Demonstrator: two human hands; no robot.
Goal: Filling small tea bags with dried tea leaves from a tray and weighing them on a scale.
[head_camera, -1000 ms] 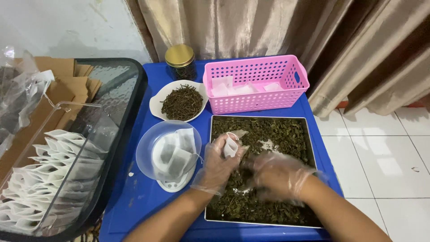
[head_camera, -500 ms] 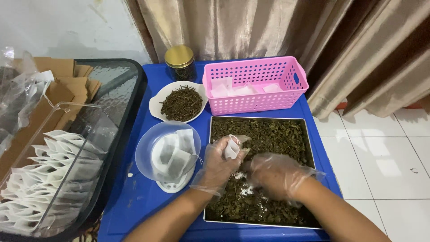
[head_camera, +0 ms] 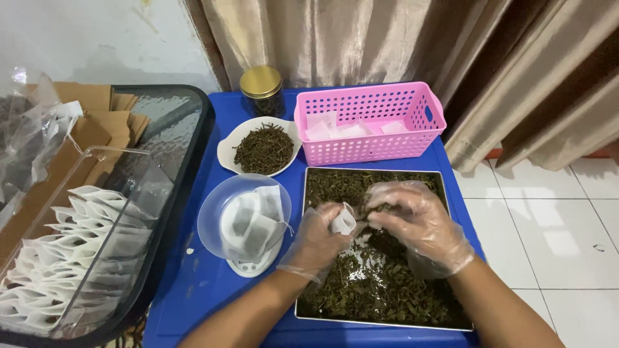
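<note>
Both my hands wear clear plastic gloves and hover over a metal tray filled with dried green tea leaves. My left hand holds a small white tea bag with its mouth up. My right hand pinches a clump of leaves right beside the bag's opening. The two hands touch over the tray's middle.
A clear bowl with filled tea bags sits on a small white scale to the left. Behind stand a white dish of dark leaves, a gold-lidded jar and a pink basket. At far left, a clear bin of empty bags.
My right hand has lifted from the leaves in the tray and moved up to the tea bag held in my left hand, bringing a pinch of leaves with it.
</note>
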